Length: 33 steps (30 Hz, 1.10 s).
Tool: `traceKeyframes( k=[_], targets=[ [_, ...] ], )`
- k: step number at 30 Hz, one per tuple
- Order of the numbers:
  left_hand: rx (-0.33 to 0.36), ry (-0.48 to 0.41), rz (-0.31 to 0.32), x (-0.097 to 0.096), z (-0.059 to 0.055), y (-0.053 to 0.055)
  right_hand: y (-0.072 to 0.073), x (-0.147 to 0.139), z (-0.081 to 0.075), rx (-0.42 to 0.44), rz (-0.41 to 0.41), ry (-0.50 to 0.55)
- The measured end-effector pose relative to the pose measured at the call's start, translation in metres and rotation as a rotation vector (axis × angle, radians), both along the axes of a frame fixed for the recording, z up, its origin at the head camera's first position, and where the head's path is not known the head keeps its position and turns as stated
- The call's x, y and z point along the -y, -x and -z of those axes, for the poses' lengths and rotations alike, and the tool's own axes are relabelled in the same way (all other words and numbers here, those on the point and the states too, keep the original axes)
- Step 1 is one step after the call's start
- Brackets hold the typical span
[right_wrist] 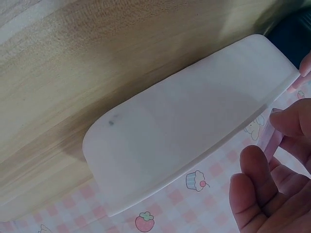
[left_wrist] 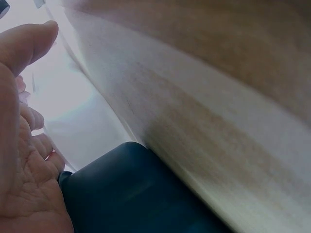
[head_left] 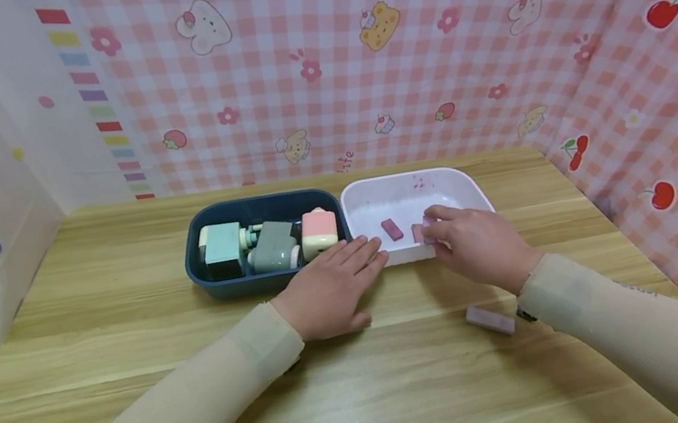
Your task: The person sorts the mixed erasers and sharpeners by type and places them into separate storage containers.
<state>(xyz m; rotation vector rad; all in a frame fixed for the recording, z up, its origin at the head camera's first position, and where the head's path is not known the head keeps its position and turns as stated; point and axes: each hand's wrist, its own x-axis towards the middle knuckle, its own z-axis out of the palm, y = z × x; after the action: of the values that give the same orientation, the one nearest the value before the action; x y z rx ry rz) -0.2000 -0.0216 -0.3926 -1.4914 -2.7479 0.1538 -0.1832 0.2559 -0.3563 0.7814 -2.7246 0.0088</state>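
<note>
My right hand point(head_left: 479, 244) pinches a small pinkish-purple block point(right_wrist: 270, 138) between thumb and fingers, above the near rim of the white bin point(head_left: 478, 199). Inside that bin lie a magenta block point(head_left: 392, 229) and a pink block point(head_left: 417, 233), the latter partly covered by my fingers. My left hand point(head_left: 328, 292) rests with straight fingers across the front corner where the white bin and the dark blue bin point(head_left: 197, 269) meet. On the table in front of my right wrist lies a mauve oblong block point(head_left: 490, 321).
The dark blue bin holds boxy plastic things like crank pencil sharpeners: a turquoise one point(head_left: 223, 242), a grey one point(head_left: 273, 245) and a pink-and-cream one point(head_left: 318, 230). Behind the wooden table point(head_left: 373, 415) hangs a pink checked cloth point(head_left: 310, 37), which also covers the right side.
</note>
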Motion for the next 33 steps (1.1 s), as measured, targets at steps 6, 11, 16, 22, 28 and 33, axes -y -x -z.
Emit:
traceKeyframes(
  k=[6,11,16,22,28,33],
  targets=[
    [0.000,-0.004,0.000,0.0001,0.0006,0.0002,0.0005,-0.0007,0.0009,0.006,-0.001,0.001],
    [0.003,-0.002,0.000,-0.0002,0.0011,0.0007,0.0008,-0.0008,0.0012,0.015,0.006,0.002],
    [0.000,0.003,-0.002,0.0001,0.0010,0.0009,0.0009,-0.0009,0.0004,0.027,0.015,0.006],
    [0.008,0.000,-0.001,0.0004,-0.0002,0.0002,0.0006,-0.0012,0.0003,0.042,0.023,-0.004],
    [0.009,0.002,-0.004,0.0003,0.0000,0.0004,0.0015,-0.0003,-0.0004,0.046,0.027,-0.008],
    [0.010,0.001,-0.004,0.0001,0.0005,0.0007,0.0017,0.0000,-0.0005,0.043,0.022,-0.014]
  ],
)
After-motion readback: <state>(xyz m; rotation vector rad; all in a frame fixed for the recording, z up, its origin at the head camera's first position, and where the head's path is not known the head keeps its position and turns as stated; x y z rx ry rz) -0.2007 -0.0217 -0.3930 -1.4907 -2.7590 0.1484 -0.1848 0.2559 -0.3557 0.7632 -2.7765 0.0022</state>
